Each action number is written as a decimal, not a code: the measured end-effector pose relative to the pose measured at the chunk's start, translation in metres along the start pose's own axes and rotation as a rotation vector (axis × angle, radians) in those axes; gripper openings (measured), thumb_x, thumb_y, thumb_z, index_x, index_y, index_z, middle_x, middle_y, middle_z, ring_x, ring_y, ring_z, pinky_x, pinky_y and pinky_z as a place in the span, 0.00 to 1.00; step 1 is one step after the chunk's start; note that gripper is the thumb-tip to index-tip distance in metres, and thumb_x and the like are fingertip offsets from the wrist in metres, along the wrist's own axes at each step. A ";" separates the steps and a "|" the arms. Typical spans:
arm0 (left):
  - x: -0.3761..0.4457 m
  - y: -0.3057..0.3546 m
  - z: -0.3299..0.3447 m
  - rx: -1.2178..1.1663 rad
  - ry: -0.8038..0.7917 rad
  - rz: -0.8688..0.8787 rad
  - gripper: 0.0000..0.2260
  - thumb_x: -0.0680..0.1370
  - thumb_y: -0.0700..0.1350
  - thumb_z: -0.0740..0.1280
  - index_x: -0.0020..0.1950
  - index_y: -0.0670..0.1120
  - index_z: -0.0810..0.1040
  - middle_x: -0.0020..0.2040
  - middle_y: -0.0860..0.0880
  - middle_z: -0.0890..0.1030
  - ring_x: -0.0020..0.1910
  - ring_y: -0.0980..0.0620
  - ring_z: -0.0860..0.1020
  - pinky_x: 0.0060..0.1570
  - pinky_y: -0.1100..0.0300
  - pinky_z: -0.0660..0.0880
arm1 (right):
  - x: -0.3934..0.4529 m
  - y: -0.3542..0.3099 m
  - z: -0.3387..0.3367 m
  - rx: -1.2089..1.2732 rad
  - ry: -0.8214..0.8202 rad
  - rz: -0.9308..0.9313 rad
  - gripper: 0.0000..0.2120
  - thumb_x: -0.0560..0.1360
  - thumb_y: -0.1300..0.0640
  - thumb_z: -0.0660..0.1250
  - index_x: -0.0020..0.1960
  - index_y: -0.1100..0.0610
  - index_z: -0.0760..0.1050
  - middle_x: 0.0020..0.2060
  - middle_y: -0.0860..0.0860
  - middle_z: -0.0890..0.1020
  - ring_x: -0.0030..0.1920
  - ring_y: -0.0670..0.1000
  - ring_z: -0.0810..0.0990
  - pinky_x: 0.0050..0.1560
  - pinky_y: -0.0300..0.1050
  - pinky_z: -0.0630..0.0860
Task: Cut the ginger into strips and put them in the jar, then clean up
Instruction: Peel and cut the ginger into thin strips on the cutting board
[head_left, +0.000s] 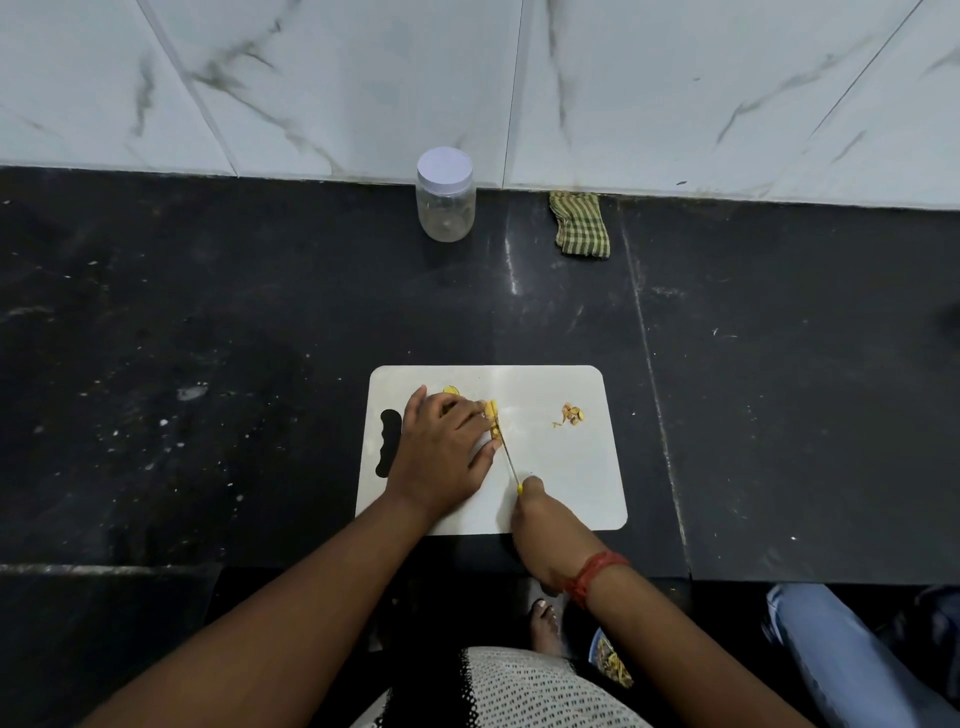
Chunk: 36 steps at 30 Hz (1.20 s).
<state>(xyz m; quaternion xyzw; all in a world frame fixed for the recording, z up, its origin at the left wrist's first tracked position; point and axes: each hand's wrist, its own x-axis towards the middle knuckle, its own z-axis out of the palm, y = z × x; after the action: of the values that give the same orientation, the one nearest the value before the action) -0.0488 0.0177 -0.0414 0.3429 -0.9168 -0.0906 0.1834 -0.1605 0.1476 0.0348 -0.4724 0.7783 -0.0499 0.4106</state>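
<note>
i see the white cutting board (566, 483) flat on the black table (208, 338), near the table's front edge; using it as landmark. left hand (441, 452) lies on the board's left half, fingers curled over the ginger (493, 415) and pinning it down. right hand (540, 525) sits at the board's near edge, closed around the knife (508, 457) handle; the thin blade runs up and left into the ginger, right beside the left fingertips. a separate yellow slice (451, 389) sits just behind the left hand. small pile of peel scraps (570, 414) on the board's right half, well apart from the blade. board's handle cutout (388, 441) at its left edge, partly under the left wrist.

behind the board: clear jar (445, 200) with white lid on, standing upright against the marble wall (675, 93), well apart from the board. checked cloth (581, 224) behind and slightly right, also at the wall. nothing sits between board and jar. bare dark table left and right of the board. in front of the board, past the table edge, a foot (545, 623) on the floor.
</note>
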 end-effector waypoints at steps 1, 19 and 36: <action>0.000 0.000 0.000 0.000 -0.007 -0.003 0.13 0.78 0.54 0.66 0.55 0.49 0.83 0.60 0.52 0.82 0.60 0.46 0.76 0.72 0.36 0.63 | -0.004 0.003 0.001 0.012 -0.008 -0.001 0.07 0.78 0.67 0.54 0.53 0.58 0.59 0.36 0.49 0.69 0.36 0.50 0.70 0.28 0.35 0.60; -0.001 0.001 -0.001 -0.023 -0.018 -0.011 0.11 0.79 0.54 0.67 0.55 0.50 0.83 0.60 0.53 0.81 0.61 0.47 0.74 0.74 0.38 0.59 | -0.016 0.013 -0.007 0.063 0.037 0.043 0.09 0.76 0.70 0.52 0.52 0.58 0.58 0.33 0.50 0.67 0.30 0.45 0.65 0.27 0.40 0.56; -0.001 -0.001 -0.001 -0.016 -0.042 -0.018 0.15 0.80 0.56 0.63 0.58 0.49 0.83 0.61 0.53 0.81 0.62 0.47 0.75 0.74 0.37 0.60 | 0.009 -0.009 -0.019 0.119 0.050 0.006 0.03 0.80 0.65 0.53 0.51 0.59 0.60 0.33 0.50 0.69 0.32 0.47 0.68 0.30 0.41 0.59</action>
<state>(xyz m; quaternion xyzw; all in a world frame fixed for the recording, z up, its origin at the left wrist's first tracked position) -0.0474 0.0176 -0.0405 0.3476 -0.9166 -0.1069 0.1661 -0.1696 0.1296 0.0459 -0.4434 0.7853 -0.1067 0.4187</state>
